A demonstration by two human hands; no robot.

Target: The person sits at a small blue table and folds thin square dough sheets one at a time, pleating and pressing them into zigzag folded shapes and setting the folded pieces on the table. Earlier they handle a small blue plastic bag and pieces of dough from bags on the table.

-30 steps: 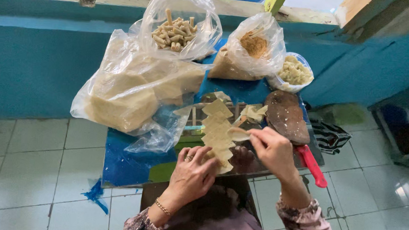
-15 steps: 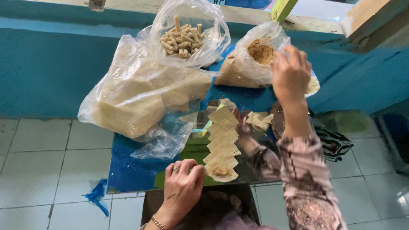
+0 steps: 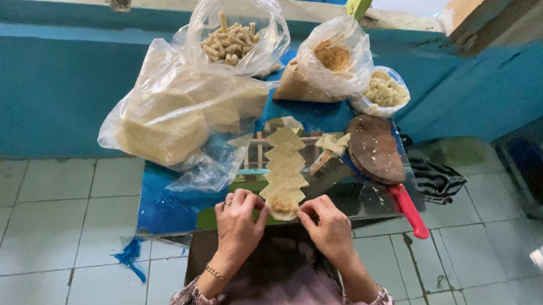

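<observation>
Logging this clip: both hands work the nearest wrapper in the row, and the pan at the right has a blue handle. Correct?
Not quite. The head view shows the pan has a red handle. The left hand and right hand do work the nearest wrapper.

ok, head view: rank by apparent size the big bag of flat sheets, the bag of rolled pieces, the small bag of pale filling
1. Bag of flat sheets, clearly largest.
2. Bag of rolled pieces.
3. Bag of pale filling, smallest; it sits about as far from the camera as the rolled-pieces bag, so the ranking holds.
</observation>
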